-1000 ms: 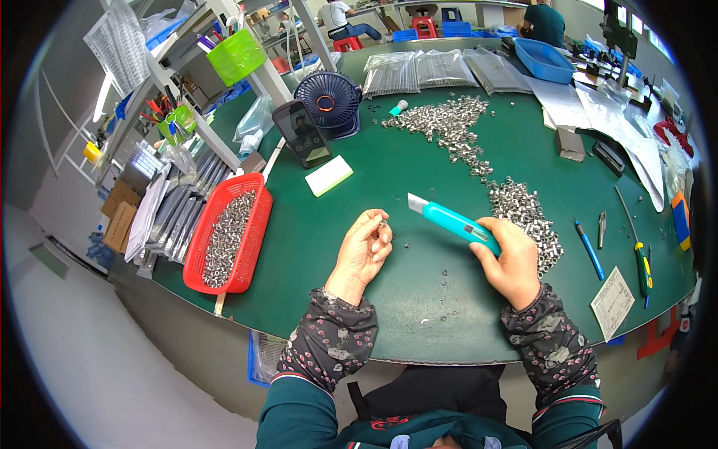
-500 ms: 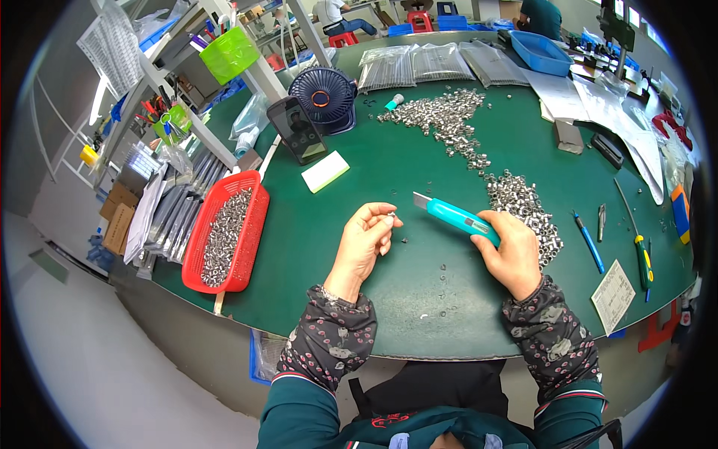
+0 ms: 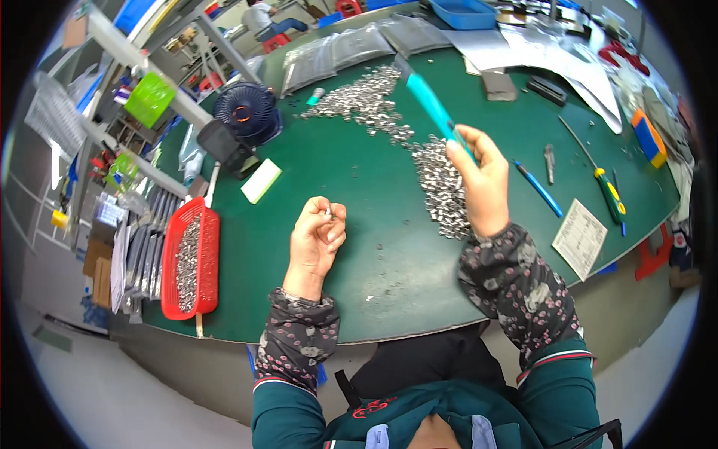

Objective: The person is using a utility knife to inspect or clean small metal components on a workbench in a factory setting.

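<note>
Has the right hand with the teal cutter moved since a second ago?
Yes. The right hand lifted the cutter up and away, now over the metal parts pile.

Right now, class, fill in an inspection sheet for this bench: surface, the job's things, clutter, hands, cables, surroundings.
Surface: green table top, curved edge, small bits scattered on it.
Job's things: teal utility knife raised off the table in the right hand; small metal part pinched in the left hand; pile of small metal parts beside the right hand.
Clutter: red tray of metal parts, small fan, white block, blue pen, screwdriver, paper sheet.
Hands: both closed, fingers wrapped on what they hold.
Cables: nothing seen.
Surroundings: shelving to the left; another person seated far off.
</note>
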The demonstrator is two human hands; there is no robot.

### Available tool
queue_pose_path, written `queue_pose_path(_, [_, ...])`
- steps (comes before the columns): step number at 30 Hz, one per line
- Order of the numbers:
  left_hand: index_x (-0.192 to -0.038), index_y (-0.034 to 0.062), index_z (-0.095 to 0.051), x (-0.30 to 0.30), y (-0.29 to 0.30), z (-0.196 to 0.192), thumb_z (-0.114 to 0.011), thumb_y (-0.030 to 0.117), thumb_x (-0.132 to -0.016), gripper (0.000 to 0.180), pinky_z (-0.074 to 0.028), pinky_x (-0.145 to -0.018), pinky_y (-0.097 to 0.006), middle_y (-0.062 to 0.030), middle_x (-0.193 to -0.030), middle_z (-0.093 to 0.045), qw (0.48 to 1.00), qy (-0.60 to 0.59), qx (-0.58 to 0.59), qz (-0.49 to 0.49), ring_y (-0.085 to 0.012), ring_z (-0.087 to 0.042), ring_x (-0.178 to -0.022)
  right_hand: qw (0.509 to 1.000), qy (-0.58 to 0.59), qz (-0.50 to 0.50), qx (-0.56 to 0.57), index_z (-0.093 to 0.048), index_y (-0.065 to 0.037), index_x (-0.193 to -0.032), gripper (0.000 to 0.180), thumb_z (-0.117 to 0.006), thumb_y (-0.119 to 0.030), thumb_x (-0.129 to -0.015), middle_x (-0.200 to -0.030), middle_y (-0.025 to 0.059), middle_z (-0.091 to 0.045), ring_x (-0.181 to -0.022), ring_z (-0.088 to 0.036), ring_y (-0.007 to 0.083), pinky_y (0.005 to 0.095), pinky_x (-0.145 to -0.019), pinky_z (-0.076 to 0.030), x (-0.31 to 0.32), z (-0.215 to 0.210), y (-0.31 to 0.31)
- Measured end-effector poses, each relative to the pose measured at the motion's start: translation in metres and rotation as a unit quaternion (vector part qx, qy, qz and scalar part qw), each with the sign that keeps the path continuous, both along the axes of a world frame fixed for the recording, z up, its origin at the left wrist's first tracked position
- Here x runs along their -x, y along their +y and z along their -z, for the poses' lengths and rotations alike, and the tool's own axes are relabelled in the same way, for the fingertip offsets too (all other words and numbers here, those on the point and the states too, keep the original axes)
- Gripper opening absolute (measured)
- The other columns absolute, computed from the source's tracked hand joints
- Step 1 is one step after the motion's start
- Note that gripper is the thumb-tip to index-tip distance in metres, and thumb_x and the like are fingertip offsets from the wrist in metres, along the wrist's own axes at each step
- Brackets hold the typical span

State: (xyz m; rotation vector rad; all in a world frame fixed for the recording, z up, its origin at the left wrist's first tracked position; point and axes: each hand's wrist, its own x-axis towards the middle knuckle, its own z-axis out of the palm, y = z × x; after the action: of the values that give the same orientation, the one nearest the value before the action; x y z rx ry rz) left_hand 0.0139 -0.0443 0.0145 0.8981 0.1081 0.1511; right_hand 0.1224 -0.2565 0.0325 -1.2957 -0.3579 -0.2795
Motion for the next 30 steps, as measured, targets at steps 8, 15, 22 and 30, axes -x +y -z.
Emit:
queue_pose_path(8, [-0.08,0.0054,-0.054,-0.027,-0.086,-0.003,-0.061,0.004,-0.071,0.011,-0.035,-0.047,-0.022,0.0018,-0.063,-0.045,0.798,0.021,-0.596,0.089,-0.0086,-0.044,-0.056,0.989,0.02,0.018,-0.143,-0.053,0.005,-0.097,0.025,-0.058,-0.012,-0.08,-0.079,0.0029,-0.057,-0.07,-0.05,0.0065,0.0188,-0.061,-0.041,-0.013,0.001,-0.006])
queue_pose_path(15, [-0.08,0.0046,-0.055,-0.029,-0.11,0.004,-0.061,0.006,-0.068,0.013,-0.042,-0.058,-0.032,-0.0073,-0.07,-0.05,0.664,-0.052,-0.745,0.028,-0.0213,-0.052,-0.065,0.995,0.027,0.02,-0.09,-0.054,0.004,-0.096,0.024,-0.059,-0.012,-0.079,-0.078,0.0041,-0.059,-0.068,-0.052,0.0064,0.0195,-0.06,-0.043,-0.008,0.0,-0.004])
queue_pose_path(22, [-0.078,0.0053,-0.053,-0.028,-0.088,-0.008,-0.06,0.006,-0.077,0.007,-0.03,-0.045,-0.017,0.0072,-0.063,-0.039,0.878,0.004,-0.478,0.042,-0.0022,-0.036,-0.053,0.996,0.021,-0.06,-0.063,-0.054,0.004,-0.096,0.026,-0.06,-0.015,-0.079,-0.08,0.0038,-0.058,-0.072,-0.051,0.0063,0.0197,-0.063,-0.041,-0.007,0.002,-0.001])
queue_pose_path(30, [-0.076,0.0043,-0.054,-0.002,-0.046,-0.009,-0.062,0.006,-0.074,0.008,-0.027,-0.046,-0.017,0.0064,-0.062,-0.041,0.941,0.026,-0.331,-0.06,-0.0022,-0.034,-0.054,0.87,0.21,-0.431,0.113,-0.059,-0.005,-0.089,0.024,-0.061,-0.027,-0.078,-0.056,-0.0106,-0.037,-0.042,-0.025,-0.001,0.0169,-0.037,-0.016,0.042,-0.004,0.011])
